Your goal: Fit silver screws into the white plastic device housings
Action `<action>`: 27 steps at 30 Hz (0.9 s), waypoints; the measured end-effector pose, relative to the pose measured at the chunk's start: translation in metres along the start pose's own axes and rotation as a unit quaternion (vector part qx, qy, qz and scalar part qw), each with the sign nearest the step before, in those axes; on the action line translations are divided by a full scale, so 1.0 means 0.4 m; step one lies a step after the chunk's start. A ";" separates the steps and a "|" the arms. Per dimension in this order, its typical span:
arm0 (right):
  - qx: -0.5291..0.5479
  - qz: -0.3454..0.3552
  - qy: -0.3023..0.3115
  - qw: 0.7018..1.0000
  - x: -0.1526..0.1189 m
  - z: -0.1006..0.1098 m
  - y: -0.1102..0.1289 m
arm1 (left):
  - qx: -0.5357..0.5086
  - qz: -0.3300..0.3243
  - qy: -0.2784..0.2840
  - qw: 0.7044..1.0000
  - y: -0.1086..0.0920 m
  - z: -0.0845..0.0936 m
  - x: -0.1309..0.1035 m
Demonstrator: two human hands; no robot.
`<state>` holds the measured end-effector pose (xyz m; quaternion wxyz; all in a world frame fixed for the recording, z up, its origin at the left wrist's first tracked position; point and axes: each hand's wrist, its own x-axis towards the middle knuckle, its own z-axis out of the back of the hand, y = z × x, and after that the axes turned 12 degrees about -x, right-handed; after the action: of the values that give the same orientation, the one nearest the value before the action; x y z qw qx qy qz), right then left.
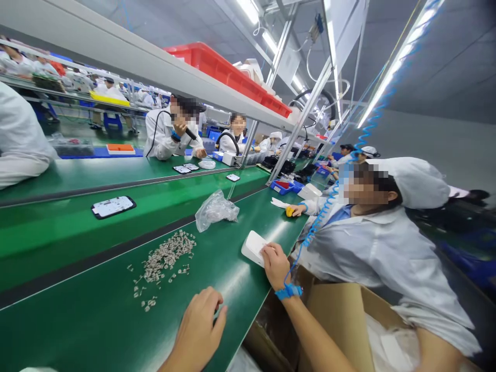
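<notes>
My right hand [276, 264] grips the near edge of a white plastic cover [252, 246] at the right side of the green bench. A blue wrist strap [289, 291] with a coiled cord is on that wrist. My left hand [202, 323] rests low over the bench, fingers loosely bent and thumb apart, with nothing visible in it; its palm side is hidden. Ahead of it, to the left, lies a loose pile of small metal parts [166, 258], with several scattered around. A crumpled clear plastic bag [217, 209] lies beyond the pile.
A green conveyor [58, 219] runs along the left, carrying a black-rimmed white panel [113, 206]. A cardboard box [337, 320] stands below the bench's right edge. A co-worker [372, 248] sits close on the right. A red tray [228, 72] sits on the overhead shelf.
</notes>
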<state>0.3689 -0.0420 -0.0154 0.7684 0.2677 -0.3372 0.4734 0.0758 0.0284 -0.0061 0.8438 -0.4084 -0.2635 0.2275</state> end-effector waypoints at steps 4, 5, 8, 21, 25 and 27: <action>0.037 0.019 0.039 0.998 -0.021 0.031 0.120 | 0.069 -0.092 -0.053 0.992 -0.004 -0.001 -0.004; 0.069 0.025 0.060 0.995 -0.019 0.046 0.157 | 0.093 -0.128 -0.074 0.985 -0.008 -0.001 -0.006; 0.184 0.036 0.101 0.977 0.014 0.091 0.248 | 0.176 -0.229 -0.114 0.951 -0.021 -0.005 -0.014; 0.198 0.317 0.230 0.899 0.113 0.155 0.303 | 0.323 -0.124 -0.074 0.935 -0.047 0.007 -0.087; 0.251 0.375 0.249 0.857 0.125 0.128 0.336 | 0.285 -0.143 -0.059 0.946 -0.014 0.063 -0.115; 0.242 0.414 0.251 0.841 0.125 0.115 0.357 | 0.254 -0.153 -0.069 0.953 -0.003 0.082 -0.124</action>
<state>0.2432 0.0103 0.0653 0.4700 0.1531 -0.0867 0.8649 0.0177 0.0166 -0.0008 0.9242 -0.1189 -0.3134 0.1829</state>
